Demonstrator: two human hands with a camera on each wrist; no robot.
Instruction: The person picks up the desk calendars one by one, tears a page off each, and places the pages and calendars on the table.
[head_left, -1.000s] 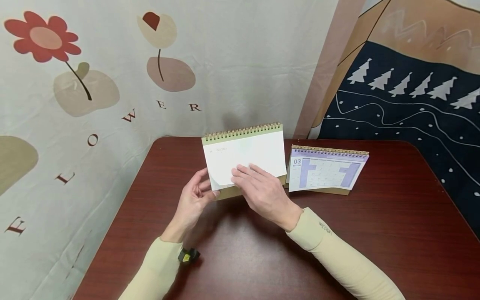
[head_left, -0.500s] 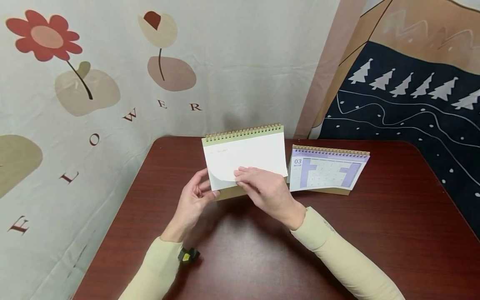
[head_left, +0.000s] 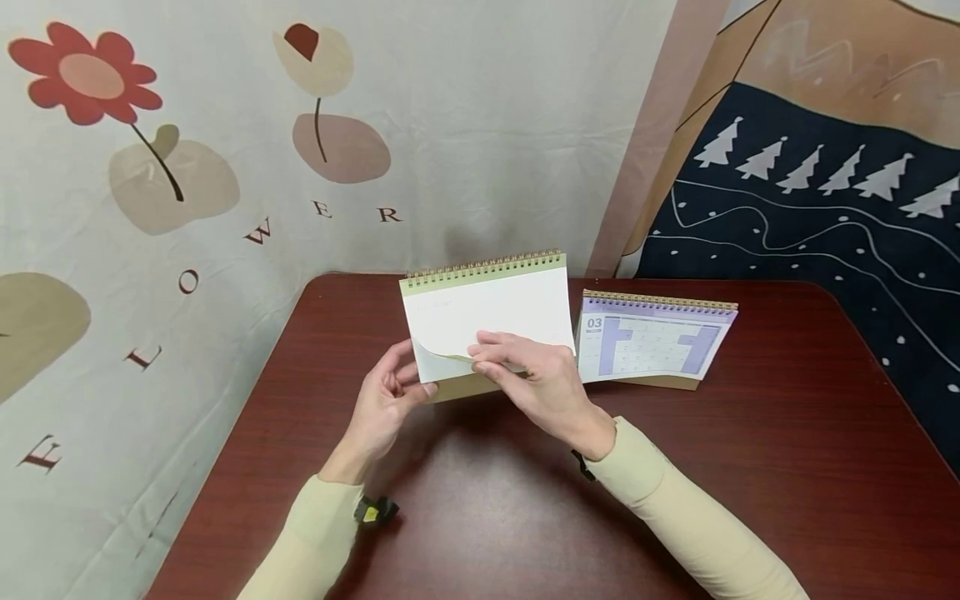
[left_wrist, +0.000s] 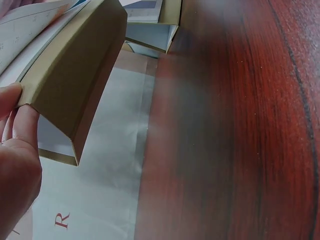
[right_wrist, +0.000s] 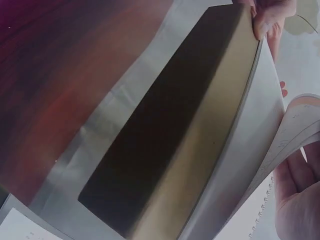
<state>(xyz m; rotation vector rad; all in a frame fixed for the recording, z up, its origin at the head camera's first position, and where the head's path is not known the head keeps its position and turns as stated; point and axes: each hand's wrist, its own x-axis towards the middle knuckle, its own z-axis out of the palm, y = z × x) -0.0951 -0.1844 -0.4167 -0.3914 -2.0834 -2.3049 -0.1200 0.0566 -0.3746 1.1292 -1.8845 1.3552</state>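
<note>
Page flip on green desk calendar [head_left: 487, 321]: started, not finished.

Position: standing upright on its cardboard base at the back middle of the tabletop [head_left: 750, 467], spiral binding on top, just left of the purple calendar [head_left: 654, 340]; whether the two bases touch can't be told.

Left hand [head_left: 386, 404]: fingers curled round the lower left corner of the green calendar, pinching page stack and base edge. Left wrist view confirms fingertips [left_wrist: 15, 107] on the end of the cardboard base [left_wrist: 75, 85]. Steadying grip, by the look of it.

Right hand [head_left: 536, 379]: thumb and fingertips pinching the bottom edge of the front page [head_left: 450, 346]. Lower left part of that sheet peeled up and curling away from the page beneath. Right wrist view shows the sheet [right_wrist: 300, 127] bowed clear of the stack, palm just under it.

Done, judged from current state:
- calendar braced
- single top sheet apparently separated
- lift begun at the bottom edge

Left:
- most of the sheet still flat against the stack, upper half unmoved
- swing over the spiral to the back side not yet made
- release and settle of both hands

Estimate: roughly a quarter through one flip. Risk worth flagging: curl concentrated at one corner, so possible crease or tear at the rings if pulled askew.

Purple calendar untouched, showing month 03. Small yellow-black wrist device [head_left: 372, 510] visible at left sleeve.
</note>
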